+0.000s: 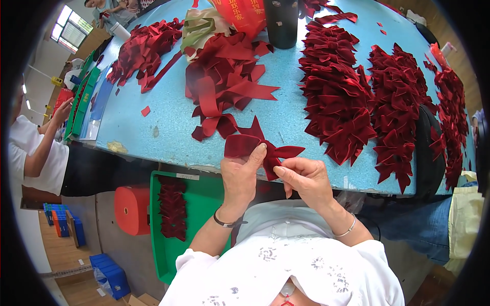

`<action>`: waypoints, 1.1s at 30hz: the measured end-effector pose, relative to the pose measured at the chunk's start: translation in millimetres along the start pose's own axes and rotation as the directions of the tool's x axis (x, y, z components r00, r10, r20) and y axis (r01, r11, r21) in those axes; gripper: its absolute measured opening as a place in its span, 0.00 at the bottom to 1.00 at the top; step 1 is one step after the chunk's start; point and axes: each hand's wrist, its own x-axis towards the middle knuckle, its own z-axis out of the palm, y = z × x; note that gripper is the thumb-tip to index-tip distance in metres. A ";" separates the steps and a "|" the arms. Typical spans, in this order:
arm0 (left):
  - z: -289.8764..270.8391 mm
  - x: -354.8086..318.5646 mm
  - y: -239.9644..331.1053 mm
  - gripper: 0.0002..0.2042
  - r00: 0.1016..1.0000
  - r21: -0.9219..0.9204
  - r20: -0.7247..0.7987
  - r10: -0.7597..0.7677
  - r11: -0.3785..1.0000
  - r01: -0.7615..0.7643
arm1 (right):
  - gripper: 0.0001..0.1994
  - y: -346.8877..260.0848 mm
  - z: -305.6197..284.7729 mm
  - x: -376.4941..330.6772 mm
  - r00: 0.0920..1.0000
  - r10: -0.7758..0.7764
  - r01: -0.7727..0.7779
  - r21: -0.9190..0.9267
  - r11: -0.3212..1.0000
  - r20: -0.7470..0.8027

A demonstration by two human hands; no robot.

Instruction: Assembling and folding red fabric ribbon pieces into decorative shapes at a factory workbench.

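A dark red velvet ribbon bow (pixel 263 145) is held up between my two hands at the near edge of the table. My left hand (pixel 240 173) pinches its looped left side, with the thumb pressed near the middle. With thumb and fingertips, my right hand (pixel 304 178) grips the bow's lower right part, close to the knot. Just beyond lies a loose heap of cut red ribbon pieces (pixel 219 76). To the right, finished-looking bows are stacked in a long thick row (pixel 337 97), with a second row (pixel 398 112) beside it.
The blue table (pixel 168 122) also bears another ribbon heap (pixel 145 51), a dark bottle (pixel 282 23), a red bag (pixel 237 15) and a black bag (pixel 431 153). Below the edge stand a green tray (pixel 155 245) holding bows and a red stool (pixel 131 210). Co-workers sit left and right.
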 end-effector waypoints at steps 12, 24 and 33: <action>7.5 -1.1 6.7 0.07 0.989 -0.267 0.073 -0.130 0.953 0.145 | 0.06 8.7 -0.4 2.9 0.999 -0.039 0.043 0.120 0.992 -0.038; 8.9 -4.8 -1.5 0.05 0.988 -0.241 0.025 -0.152 0.958 0.154 | 0.13 3.3 -0.1 2.8 1.000 -0.027 0.030 0.208 0.978 -0.013; 9.9 -5.2 -6.3 0.05 0.969 -0.315 0.021 -0.246 0.918 0.240 | 0.17 4.0 -3.7 3.5 1.000 -0.018 0.019 0.059 0.998 -0.015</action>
